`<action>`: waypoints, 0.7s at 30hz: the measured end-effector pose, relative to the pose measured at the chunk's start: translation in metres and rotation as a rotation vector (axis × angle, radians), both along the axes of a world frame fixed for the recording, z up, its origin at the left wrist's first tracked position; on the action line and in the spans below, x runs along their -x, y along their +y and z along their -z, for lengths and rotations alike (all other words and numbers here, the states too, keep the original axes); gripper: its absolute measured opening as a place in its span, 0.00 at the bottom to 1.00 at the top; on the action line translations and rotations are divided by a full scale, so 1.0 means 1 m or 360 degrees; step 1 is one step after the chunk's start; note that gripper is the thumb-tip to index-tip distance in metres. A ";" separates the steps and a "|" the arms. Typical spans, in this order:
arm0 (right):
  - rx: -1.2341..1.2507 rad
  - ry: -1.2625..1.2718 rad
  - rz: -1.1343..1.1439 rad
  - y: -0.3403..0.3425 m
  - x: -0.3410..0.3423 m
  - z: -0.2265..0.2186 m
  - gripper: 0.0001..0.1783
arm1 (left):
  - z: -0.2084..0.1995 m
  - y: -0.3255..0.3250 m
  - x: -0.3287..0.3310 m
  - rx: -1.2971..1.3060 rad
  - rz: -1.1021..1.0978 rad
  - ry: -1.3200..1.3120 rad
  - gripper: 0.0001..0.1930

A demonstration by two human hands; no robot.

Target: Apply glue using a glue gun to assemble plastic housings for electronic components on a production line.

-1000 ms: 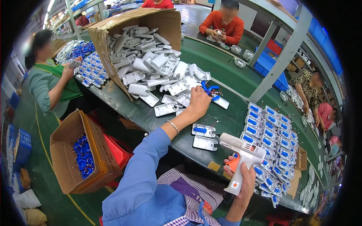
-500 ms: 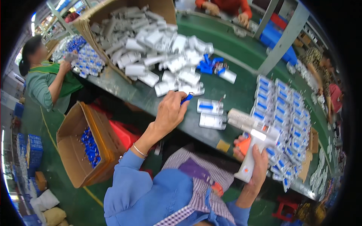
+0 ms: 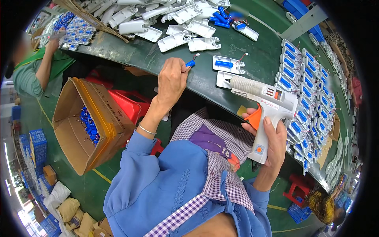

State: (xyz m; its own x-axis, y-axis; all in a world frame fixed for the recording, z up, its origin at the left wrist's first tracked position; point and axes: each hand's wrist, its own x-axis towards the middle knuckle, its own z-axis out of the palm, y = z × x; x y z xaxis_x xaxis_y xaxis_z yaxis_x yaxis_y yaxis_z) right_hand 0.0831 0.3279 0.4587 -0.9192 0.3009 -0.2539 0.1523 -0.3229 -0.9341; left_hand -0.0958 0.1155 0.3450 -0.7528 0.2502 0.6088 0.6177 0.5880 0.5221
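My left hand (image 3: 172,77) pinches a small blue battery (image 3: 190,63) with thin wires, held over the table's near edge. In my right hand (image 3: 274,138) is a white glue gun (image 3: 264,98), its orange trigger (image 3: 253,116) under my fingers. The gun's nozzle sits over an open white plastic shell (image 3: 222,78), whose right part it hides. I cannot tell whether the nozzle touches the shell. Just behind lies another white shell (image 3: 237,68) with a blue battery inside and wires sticking up at its right.
Empty white shells (image 3: 173,41) are heaped at the back left, beside loose blue batteries (image 3: 222,17). Rows of filled shells (image 3: 294,77) cover the right side. A cardboard box (image 3: 63,130) of batteries and a red stool (image 3: 128,102) stand left. A co-worker (image 3: 37,75) sits far left.
The view has tilted down, so the table appears higher up. The glue gun's nozzle has moved left over the near shell. My left hand still holds the battery.
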 end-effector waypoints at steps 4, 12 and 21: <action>-0.0159 -0.0111 -0.0032 0.000 0.002 0.002 0.21 | -0.002 -0.003 0.002 -0.0073 0.0058 -0.0047 0.12; -0.0186 -0.0120 -0.0040 0.009 0.000 0.011 0.19 | -0.009 -0.004 0.007 0.0167 0.0097 0.0061 0.11; -0.0038 -0.0047 0.0185 0.018 -0.014 0.001 0.20 | -0.024 0.024 0.000 -0.0192 0.0373 -0.0191 0.09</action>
State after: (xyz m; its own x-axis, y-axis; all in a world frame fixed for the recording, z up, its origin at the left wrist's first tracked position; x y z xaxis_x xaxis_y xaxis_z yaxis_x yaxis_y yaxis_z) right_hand 0.0968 0.3459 0.4572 -0.8701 0.4111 -0.2719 0.1427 -0.3179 -0.9373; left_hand -0.0962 0.1393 0.3687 -0.7515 0.3569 0.5549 0.6590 0.3656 0.6573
